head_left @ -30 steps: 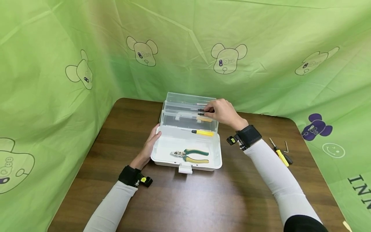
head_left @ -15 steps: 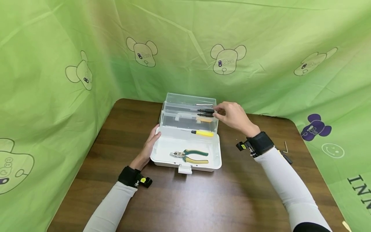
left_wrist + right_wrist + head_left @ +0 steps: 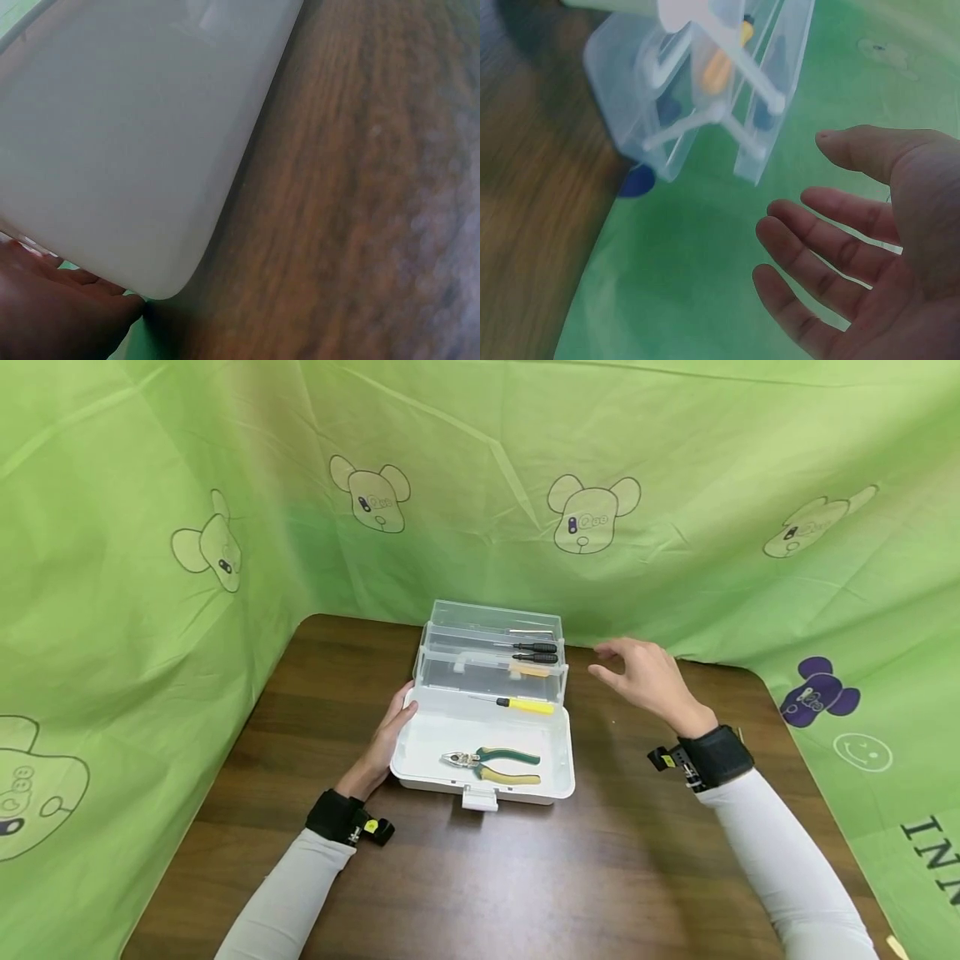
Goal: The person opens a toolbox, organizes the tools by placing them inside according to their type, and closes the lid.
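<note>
A white toolbox [image 3: 420, 756] with tiered clear trays [image 3: 450, 681] lies open on the table. My left hand [image 3: 384, 743] holds its left side, thumb at the rim and fingers along the outer wall. Combination pliers [image 3: 491, 765] with green and yellow handles lie in the base. A yellow-handled screwdriver [image 3: 528, 705] lies at the base's back. Two black-handled screwdrivers [image 3: 536, 657] lie in the trays, with a thin metal rod [image 3: 531, 632] behind and a yellow handle [image 3: 529, 669] in front. Right of the trays, my right hand [image 3: 648, 672] hangs in the air, fingers relaxed and holding nothing.
The toolbox's white latch [image 3: 480, 798] hangs down at the front. Brown wooden table [image 3: 480, 893] surrounds the box. A green printed cloth [image 3: 480, 485] hangs behind and at both sides. My right forearm covers the table's right part.
My right hand has let go of a black-handled screwdriver in the trays and moved right, away from the toolbox. The left hand has stayed on the box's side.
</note>
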Demonstrator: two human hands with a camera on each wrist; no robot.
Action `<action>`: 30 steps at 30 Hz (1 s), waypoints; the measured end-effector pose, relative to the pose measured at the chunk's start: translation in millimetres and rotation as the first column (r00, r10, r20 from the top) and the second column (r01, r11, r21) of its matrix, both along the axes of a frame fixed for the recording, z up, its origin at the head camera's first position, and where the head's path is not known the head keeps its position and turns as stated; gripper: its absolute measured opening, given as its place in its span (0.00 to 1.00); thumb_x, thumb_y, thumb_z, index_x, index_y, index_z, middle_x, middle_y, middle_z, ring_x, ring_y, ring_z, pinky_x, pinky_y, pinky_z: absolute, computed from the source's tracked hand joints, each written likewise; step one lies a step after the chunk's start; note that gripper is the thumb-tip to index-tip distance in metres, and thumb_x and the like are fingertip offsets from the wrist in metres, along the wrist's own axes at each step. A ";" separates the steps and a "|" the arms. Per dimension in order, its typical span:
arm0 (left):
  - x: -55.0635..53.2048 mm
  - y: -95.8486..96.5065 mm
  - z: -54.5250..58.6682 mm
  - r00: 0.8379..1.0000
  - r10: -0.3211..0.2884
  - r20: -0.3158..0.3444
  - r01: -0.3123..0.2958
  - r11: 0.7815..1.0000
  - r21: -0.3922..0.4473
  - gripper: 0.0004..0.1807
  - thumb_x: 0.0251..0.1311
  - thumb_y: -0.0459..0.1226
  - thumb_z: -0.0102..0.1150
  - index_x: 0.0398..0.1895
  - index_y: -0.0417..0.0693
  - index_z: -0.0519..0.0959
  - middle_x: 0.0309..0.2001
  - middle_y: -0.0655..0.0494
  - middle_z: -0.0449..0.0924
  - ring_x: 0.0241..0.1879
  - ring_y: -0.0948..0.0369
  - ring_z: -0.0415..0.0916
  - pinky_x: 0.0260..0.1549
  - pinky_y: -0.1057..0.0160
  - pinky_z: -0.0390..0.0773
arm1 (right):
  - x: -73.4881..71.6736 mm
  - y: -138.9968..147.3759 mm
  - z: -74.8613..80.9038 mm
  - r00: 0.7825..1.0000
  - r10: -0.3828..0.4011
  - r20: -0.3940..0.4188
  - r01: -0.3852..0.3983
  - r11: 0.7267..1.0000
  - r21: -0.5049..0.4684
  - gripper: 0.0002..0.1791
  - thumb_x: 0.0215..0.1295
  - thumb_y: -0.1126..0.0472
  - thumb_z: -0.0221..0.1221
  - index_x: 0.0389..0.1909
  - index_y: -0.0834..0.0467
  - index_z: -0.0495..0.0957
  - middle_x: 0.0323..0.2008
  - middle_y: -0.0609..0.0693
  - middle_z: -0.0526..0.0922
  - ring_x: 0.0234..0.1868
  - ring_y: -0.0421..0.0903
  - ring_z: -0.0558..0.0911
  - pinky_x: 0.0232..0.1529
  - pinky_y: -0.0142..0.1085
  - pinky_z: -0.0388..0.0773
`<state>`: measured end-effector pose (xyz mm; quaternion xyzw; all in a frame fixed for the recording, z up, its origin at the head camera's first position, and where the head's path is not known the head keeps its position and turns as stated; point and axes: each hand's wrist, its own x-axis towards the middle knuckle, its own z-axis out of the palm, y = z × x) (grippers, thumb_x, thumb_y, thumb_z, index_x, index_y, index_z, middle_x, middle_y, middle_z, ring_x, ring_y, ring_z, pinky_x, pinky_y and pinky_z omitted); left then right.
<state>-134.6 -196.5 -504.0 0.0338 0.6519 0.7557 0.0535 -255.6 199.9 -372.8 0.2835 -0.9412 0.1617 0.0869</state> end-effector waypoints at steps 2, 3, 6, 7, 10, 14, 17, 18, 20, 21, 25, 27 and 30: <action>-0.8 1.0 0.1 1.000 0.000 -0.002 0.000 1.000 0.001 0.36 0.84 0.46 0.35 0.87 0.46 0.41 0.86 0.45 0.37 0.84 0.50 0.33 0.79 0.42 0.36 | 2.1 9.8 0.2 1.000 -0.015 0.000 0.015 1.000 0.008 0.19 0.71 0.55 0.69 0.55 0.63 0.86 0.44 0.61 0.90 0.41 0.60 0.88 0.38 0.56 0.82; -1.1 1.5 0.1 1.000 0.000 -0.003 0.000 1.000 0.004 0.36 0.84 0.46 0.35 0.87 0.46 0.41 0.86 0.45 0.37 0.84 0.50 0.33 0.79 0.42 0.36 | 3.1 15.1 0.1 1.000 -0.025 0.003 0.025 1.000 0.013 0.19 0.71 0.54 0.69 0.55 0.62 0.86 0.44 0.61 0.90 0.41 0.60 0.88 0.38 0.56 0.82; -1.5 2.1 0.0 1.000 0.002 -0.005 -0.002 1.000 -0.009 0.36 0.84 0.46 0.35 0.87 0.46 0.40 0.86 0.46 0.36 0.84 0.50 0.32 0.79 0.42 0.35 | 5.7 30.7 0.9 0.998 -0.059 0.008 0.058 0.998 0.020 0.20 0.71 0.54 0.69 0.56 0.62 0.85 0.44 0.60 0.91 0.40 0.60 0.88 0.37 0.57 0.82; -1.3 2.0 -0.1 1.000 0.004 -0.003 -0.004 1.000 -0.014 0.36 0.84 0.46 0.35 0.87 0.46 0.40 0.86 0.46 0.36 0.84 0.50 0.32 0.79 0.41 0.35 | 6.6 35.9 1.2 0.997 -0.072 0.011 0.071 0.997 0.019 0.20 0.71 0.53 0.69 0.56 0.61 0.85 0.44 0.60 0.91 0.40 0.59 0.88 0.37 0.57 0.82; -0.6 1.4 -0.4 1.000 0.008 -0.003 -0.008 1.000 -0.026 0.36 0.84 0.46 0.35 0.87 0.45 0.40 0.86 0.46 0.36 0.84 0.50 0.31 0.79 0.40 0.34 | 9.4 51.1 2.1 0.995 -0.096 0.011 0.095 0.995 0.022 0.20 0.71 0.54 0.70 0.57 0.61 0.85 0.42 0.60 0.91 0.38 0.59 0.88 0.35 0.57 0.81; -0.1 0.4 -0.4 1.000 0.011 0.002 -0.011 0.999 -0.038 0.37 0.84 0.46 0.35 0.87 0.44 0.39 0.86 0.46 0.36 0.85 0.50 0.30 0.79 0.40 0.33 | 14.3 70.0 0.9 0.994 -0.112 0.014 0.112 0.993 0.037 0.20 0.72 0.54 0.69 0.56 0.62 0.85 0.41 0.59 0.90 0.38 0.58 0.87 0.35 0.58 0.81; -0.3 0.0 -0.5 1.000 0.003 0.006 -0.003 0.999 -0.046 0.37 0.84 0.46 0.35 0.87 0.45 0.39 0.87 0.47 0.35 0.85 0.51 0.29 0.79 0.39 0.33 | 18.8 84.0 -2.1 0.989 -0.142 0.034 0.140 0.989 0.053 0.20 0.72 0.53 0.68 0.56 0.62 0.85 0.41 0.59 0.90 0.39 0.59 0.87 0.35 0.58 0.80; -0.4 -0.1 -0.5 1.000 0.001 0.007 0.000 0.999 -0.045 0.37 0.84 0.47 0.35 0.87 0.45 0.39 0.87 0.47 0.34 0.85 0.51 0.29 0.79 0.39 0.33 | 20.1 88.5 -3.3 0.987 -0.154 0.042 0.151 0.987 0.058 0.20 0.73 0.52 0.68 0.57 0.62 0.85 0.41 0.59 0.90 0.39 0.59 0.87 0.35 0.58 0.80; -0.9 -0.1 -0.5 1.000 0.000 0.006 0.000 0.999 -0.042 0.37 0.84 0.47 0.35 0.87 0.46 0.39 0.87 0.47 0.34 0.85 0.51 0.29 0.79 0.39 0.33 | 22.5 96.9 -5.9 0.983 -0.176 0.049 0.173 0.983 0.065 0.20 0.73 0.52 0.67 0.57 0.62 0.85 0.41 0.59 0.90 0.39 0.60 0.87 0.34 0.57 0.80; -1.1 -0.1 -0.4 1.000 0.001 0.005 -0.001 0.999 -0.040 0.37 0.84 0.47 0.35 0.87 0.46 0.39 0.87 0.47 0.34 0.85 0.51 0.29 0.79 0.39 0.33 | 23.6 100.9 -7.3 0.981 -0.187 0.052 0.184 0.981 0.066 0.20 0.73 0.52 0.67 0.57 0.62 0.85 0.41 0.59 0.90 0.39 0.60 0.87 0.33 0.56 0.79; -1.6 0.0 -0.3 1.000 0.000 0.001 0.000 0.999 -0.032 0.36 0.84 0.46 0.35 0.87 0.46 0.40 0.87 0.47 0.35 0.84 0.51 0.30 0.79 0.40 0.33 | 26.6 114.2 -12.4 0.976 -0.210 0.055 0.206 0.976 0.068 0.20 0.73 0.53 0.67 0.56 0.63 0.84 0.41 0.61 0.90 0.38 0.61 0.86 0.30 0.54 0.78; -1.6 -0.1 -0.6 1.000 0.002 0.002 -0.002 0.999 -0.035 0.36 0.84 0.46 0.34 0.87 0.46 0.40 0.87 0.47 0.36 0.84 0.51 0.30 0.79 0.40 0.33 | 27.5 120.2 -14.4 0.973 -0.221 0.060 0.217 0.974 0.071 0.20 0.74 0.54 0.66 0.56 0.64 0.84 0.41 0.61 0.90 0.38 0.61 0.86 0.31 0.55 0.79; -1.0 -0.2 -1.1 1.000 0.006 0.007 -0.005 0.999 -0.038 0.37 0.84 0.47 0.34 0.87 0.46 0.40 0.87 0.46 0.36 0.85 0.51 0.30 0.79 0.40 0.32 | 27.8 129.5 -16.3 0.967 -0.242 0.074 0.236 0.968 0.083 0.20 0.74 0.54 0.65 0.57 0.65 0.83 0.41 0.62 0.90 0.39 0.62 0.87 0.33 0.57 0.79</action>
